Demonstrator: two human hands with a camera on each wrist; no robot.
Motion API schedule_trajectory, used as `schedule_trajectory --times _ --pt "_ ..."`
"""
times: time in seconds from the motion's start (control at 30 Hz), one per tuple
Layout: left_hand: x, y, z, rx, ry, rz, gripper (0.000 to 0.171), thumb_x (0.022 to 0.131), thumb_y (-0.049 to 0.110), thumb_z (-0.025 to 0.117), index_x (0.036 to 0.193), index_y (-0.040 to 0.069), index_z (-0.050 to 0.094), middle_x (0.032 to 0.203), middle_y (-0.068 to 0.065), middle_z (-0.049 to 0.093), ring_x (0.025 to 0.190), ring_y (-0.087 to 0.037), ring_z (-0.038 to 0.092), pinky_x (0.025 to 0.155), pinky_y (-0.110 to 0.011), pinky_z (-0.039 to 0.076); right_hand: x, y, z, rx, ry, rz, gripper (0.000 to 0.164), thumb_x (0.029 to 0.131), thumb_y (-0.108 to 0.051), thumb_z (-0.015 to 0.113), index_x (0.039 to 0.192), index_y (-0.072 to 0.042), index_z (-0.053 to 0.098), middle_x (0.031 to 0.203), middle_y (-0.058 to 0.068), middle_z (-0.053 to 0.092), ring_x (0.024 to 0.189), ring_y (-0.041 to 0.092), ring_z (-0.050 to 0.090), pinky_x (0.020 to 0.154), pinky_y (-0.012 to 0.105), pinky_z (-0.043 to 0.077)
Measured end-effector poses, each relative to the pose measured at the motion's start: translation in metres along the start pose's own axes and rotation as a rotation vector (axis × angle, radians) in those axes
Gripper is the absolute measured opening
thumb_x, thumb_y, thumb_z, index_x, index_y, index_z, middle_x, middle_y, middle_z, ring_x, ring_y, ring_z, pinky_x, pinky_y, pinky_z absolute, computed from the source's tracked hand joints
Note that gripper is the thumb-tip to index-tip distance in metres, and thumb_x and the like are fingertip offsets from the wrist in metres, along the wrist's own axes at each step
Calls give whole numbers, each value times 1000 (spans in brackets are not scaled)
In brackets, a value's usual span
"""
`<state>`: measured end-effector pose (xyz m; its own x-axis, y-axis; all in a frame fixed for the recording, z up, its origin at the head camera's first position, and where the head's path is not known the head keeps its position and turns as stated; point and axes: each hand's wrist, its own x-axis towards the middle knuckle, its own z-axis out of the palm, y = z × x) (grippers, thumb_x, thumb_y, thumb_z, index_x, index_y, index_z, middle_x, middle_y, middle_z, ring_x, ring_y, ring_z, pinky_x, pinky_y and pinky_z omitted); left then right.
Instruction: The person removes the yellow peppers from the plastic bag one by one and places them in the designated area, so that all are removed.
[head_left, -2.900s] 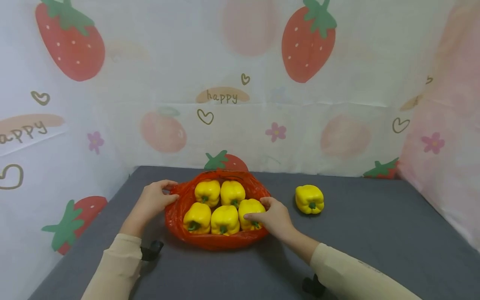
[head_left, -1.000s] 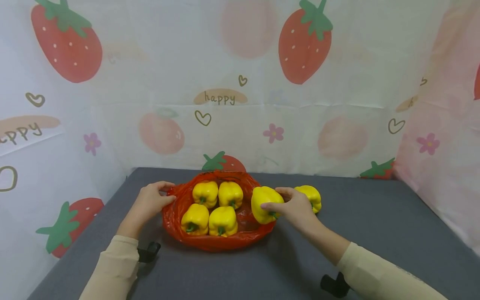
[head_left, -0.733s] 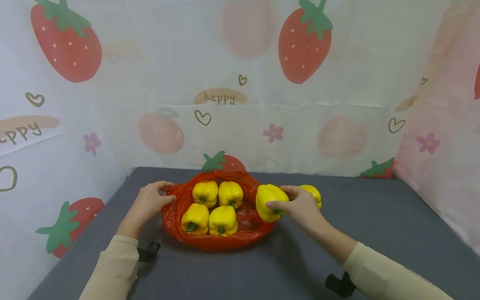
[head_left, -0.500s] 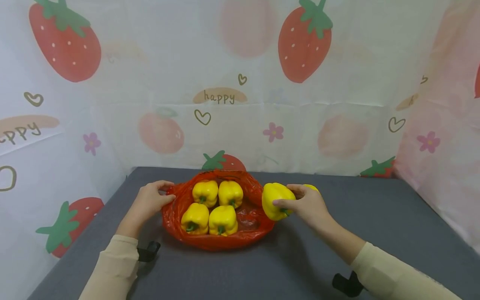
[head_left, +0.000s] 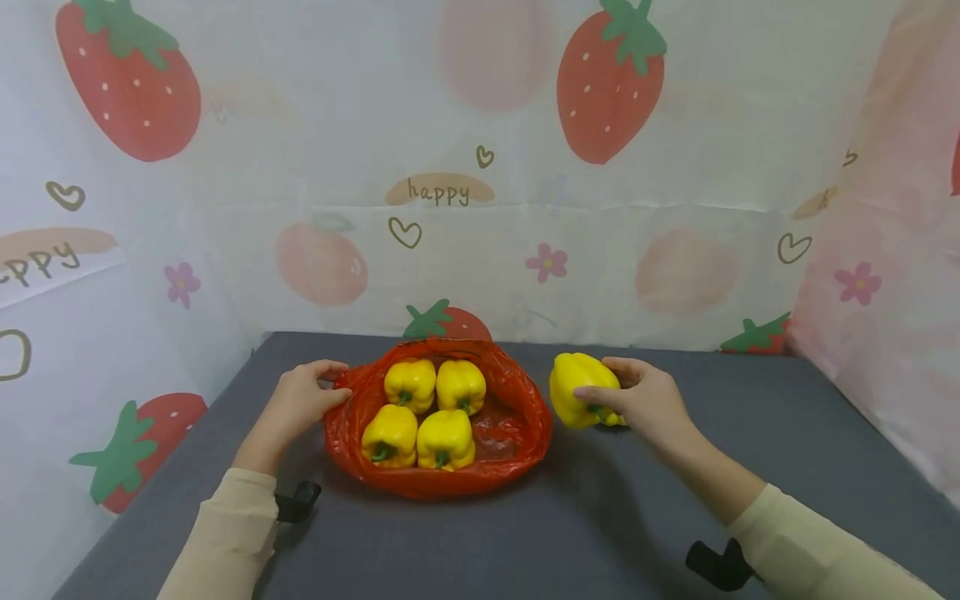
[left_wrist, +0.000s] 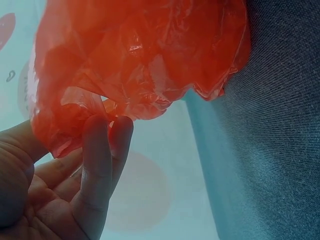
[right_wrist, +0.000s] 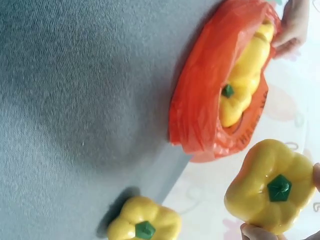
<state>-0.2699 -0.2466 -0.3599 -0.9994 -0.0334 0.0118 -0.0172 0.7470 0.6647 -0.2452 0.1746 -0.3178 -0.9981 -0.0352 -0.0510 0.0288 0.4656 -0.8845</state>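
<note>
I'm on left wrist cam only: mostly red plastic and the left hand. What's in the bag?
Observer: Head view: four yellow peppers show inside the red bag.

Operator: And the right hand, what's it doing?

Observer: Gripping a fifth pepper, outside the bag.

Operator: Any more loose out there?

Observer: Yes. Right wrist view shows a lone pepper resting on the gray table.
</note>
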Motion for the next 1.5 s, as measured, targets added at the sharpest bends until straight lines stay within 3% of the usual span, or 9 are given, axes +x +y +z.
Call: schedule_trajectory --times 0.57,1.03,1.5 --pt "1 -2 -1 -4 6 4 46 96 22 64 137 1 55 132 -24 60 114 -39 61 87 -44 59 0 4 -29 -33 27 3 91 85 -46 75 153 -3 34 158 19 38 138 36 42 112 49 42" --pt "1 -3 -2 2 7 12 46 96 22 63 137 2 55 132 -25 60 114 -40 62 87 -44 60 6 14 -55 -81 31 29 97 85 -54 72 155 -2 29 160 20 33 139 40 39 113 55 38" --pt "2 -4 -1 18 14 16 45 96 22 63 136 2 56 130 -24 61 113 -40 62 86 -44 60 15 29 -85 -118 121 15 93 87 -58 68 152 0 35 155 25 38 133 43 40 108 60 37"
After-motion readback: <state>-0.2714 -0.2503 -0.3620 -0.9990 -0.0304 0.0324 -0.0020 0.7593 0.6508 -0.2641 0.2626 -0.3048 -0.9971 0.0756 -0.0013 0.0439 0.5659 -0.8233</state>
